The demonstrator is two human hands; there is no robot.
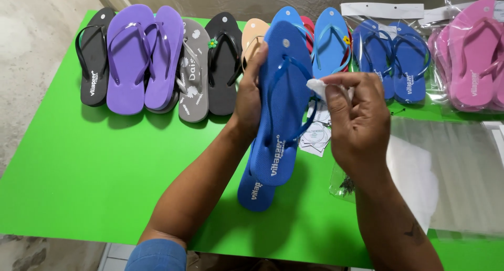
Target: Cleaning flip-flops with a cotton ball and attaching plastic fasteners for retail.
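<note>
Wiping a blue sandal [281, 108] at frame centre: left hand [249, 100] fingers grip its edge, right hand [354, 118] fingers pinch a white cloth [316, 87] against the strap, above the green surface [105, 171].

Both bare forearms reach forward, left hand [249, 100] curled thumb-up in a side grip, right hand [357, 118] raised beside it, back to the camera, fingertips pinched together.

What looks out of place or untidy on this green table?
Little stands out. One blue sandal lies alone under the one held in the left hand, away from the neat row. Paper tags sit loosely scattered under the right hand, which pinches a white wad.
</note>
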